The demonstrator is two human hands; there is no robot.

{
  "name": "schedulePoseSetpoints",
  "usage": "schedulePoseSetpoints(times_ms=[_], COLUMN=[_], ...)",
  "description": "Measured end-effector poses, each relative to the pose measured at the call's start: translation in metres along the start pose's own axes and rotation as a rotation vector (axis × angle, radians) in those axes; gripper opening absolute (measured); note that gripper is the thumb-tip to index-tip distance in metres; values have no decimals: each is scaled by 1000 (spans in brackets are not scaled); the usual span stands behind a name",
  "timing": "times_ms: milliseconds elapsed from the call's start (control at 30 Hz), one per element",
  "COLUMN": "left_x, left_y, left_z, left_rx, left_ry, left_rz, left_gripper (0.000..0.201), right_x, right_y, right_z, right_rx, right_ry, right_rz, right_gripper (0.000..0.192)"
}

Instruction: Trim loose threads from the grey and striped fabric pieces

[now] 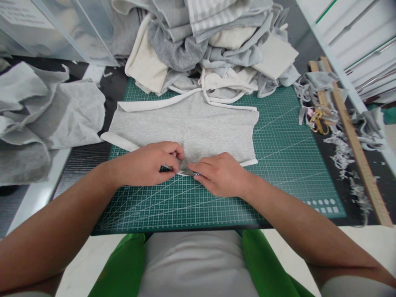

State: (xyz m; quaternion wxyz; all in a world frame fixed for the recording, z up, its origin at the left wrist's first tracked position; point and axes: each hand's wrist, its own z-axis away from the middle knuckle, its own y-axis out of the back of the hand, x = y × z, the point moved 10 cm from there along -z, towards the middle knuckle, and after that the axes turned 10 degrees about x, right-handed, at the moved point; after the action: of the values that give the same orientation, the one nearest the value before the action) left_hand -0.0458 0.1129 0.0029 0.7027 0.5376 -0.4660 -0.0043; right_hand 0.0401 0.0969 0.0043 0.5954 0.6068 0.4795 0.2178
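Observation:
A light grey knit fabric piece [213,128] with rolled white edges lies across the green cutting mat [287,144]. My left hand [151,163] is closed at its near edge, with thumb and fingers pinching the cloth there. Just to the right, my right hand [221,175] is closed on a small shiny metal tool [187,170], held between thumb and forefinger. This tool's tip points left along the white edge, towards the left fingertips. Most of it is covered by my fingers, so its exact kind does not show.
A tall heap of grey and cream fabric pieces [179,53] covers the mat's far side. More grey cloth [77,111] lies at the left, before clear plastic bins [64,29]. A wooden ruler [355,140], gold-handled scissors [318,121] and thread scraps [340,154] lie right.

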Motion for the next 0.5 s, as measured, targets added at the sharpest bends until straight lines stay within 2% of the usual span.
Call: schedulePoseSetpoints(times_ms=[500], left_x=[3], left_y=[1], left_z=[-3], left_rx=[46], left_ry=[-21], left_rz=[-4], left_gripper=[11], right_x=[3], right_y=[3], right_z=[0], right_rx=[14], right_ry=[-14], right_rz=[-26], right_gripper=[29])
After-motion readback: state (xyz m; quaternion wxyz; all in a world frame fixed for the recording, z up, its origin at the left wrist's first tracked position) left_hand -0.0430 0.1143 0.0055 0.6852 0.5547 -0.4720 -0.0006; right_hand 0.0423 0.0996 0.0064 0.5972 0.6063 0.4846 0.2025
